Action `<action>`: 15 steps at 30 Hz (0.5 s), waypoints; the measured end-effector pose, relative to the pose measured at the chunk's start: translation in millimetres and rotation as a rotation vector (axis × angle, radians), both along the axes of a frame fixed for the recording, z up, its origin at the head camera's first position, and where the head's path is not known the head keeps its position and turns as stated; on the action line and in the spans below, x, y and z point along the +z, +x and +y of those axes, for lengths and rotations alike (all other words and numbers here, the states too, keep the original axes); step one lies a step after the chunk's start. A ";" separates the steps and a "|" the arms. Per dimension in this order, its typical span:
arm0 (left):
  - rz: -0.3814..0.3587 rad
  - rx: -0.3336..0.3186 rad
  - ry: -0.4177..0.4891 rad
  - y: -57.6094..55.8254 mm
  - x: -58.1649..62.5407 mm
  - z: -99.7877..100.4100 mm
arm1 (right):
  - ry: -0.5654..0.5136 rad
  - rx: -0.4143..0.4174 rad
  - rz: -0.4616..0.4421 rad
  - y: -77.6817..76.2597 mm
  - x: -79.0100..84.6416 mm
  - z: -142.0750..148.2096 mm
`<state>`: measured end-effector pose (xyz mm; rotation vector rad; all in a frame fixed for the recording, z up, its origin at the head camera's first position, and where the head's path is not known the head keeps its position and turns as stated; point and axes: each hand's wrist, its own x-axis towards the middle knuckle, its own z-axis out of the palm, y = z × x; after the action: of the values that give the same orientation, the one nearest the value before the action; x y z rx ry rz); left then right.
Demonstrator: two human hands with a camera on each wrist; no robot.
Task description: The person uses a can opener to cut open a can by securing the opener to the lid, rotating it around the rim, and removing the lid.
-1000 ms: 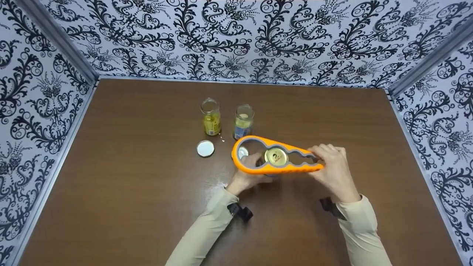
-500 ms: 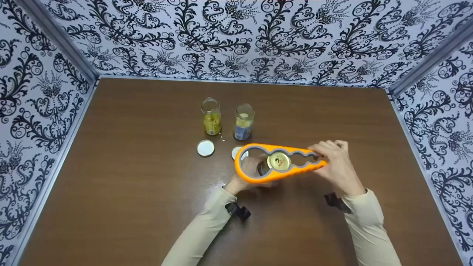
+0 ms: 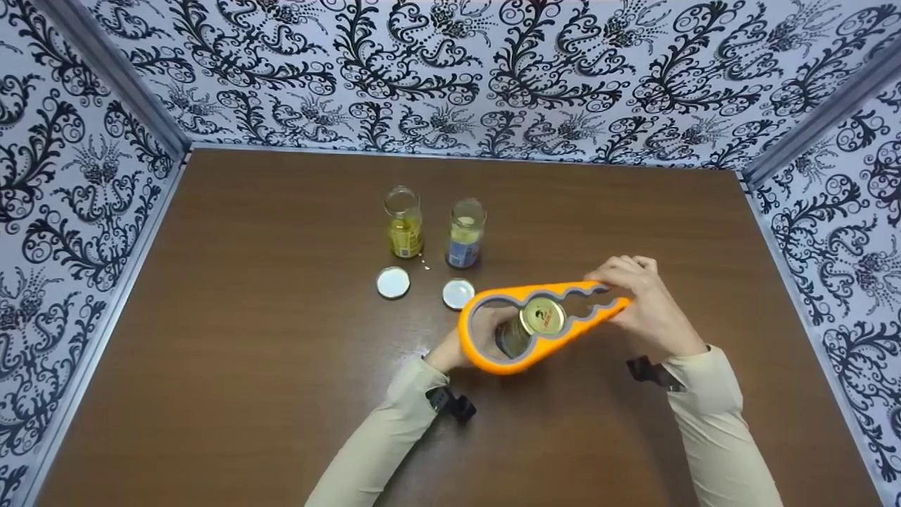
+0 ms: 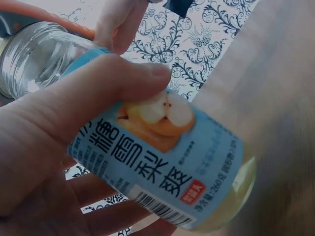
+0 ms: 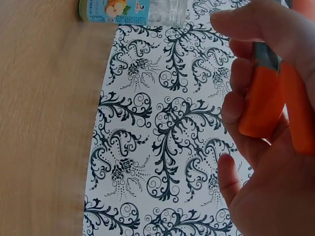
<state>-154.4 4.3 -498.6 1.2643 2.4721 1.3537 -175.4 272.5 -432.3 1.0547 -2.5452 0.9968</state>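
In the left wrist view my left hand (image 4: 39, 128) wraps its thumb and fingers around a glass jar (image 4: 142, 147) with a blue pear label. The jar's gold lid (image 3: 543, 315) tilts to the right and sits between the toothed edges of an orange and grey jar opener (image 3: 464, 331). My right hand (image 3: 644, 303) grips the opener's two handle ends, with orange handles (image 5: 263, 105) against its palm in the right wrist view. The opener's wide loop lies over the left hand and partly covers it. How tightly the teeth press the lid I cannot tell.
Two lidless jars stand farther back: one with a yellow label (image 3: 405, 236), one with a blue label (image 3: 464, 246). Two upturned white lids (image 3: 393, 282) (image 3: 458, 293) lie in front of them, with small crumbs nearby. Patterned walls border the brown table (image 3: 267, 296).
The opener and the jar have shifted right and toward the person. The opener's loop end swung nearer, uncovering the second white lid. The right hand moved slightly right.
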 end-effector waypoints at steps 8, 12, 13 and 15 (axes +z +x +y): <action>-0.071 -0.068 0.099 6.4 -0.7 -5.7 | -0.027 0.052 0.018 2.0 1.0 -0.6; -0.147 -0.064 0.075 6.7 -1.7 -4.3 | -0.049 0.019 -0.009 3.5 -0.5 0.1; -0.167 -0.058 0.072 6.9 -1.5 -4.1 | -0.062 -0.001 -0.015 4.2 -0.9 0.4; -0.189 -0.027 0.043 7.5 -1.4 -3.3 | -0.095 -0.048 -0.020 5.6 -1.7 0.7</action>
<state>-146.9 1.1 -499.9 1.1163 2.3038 1.4531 -169.8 273.2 -434.0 0.9585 -2.4987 1.1087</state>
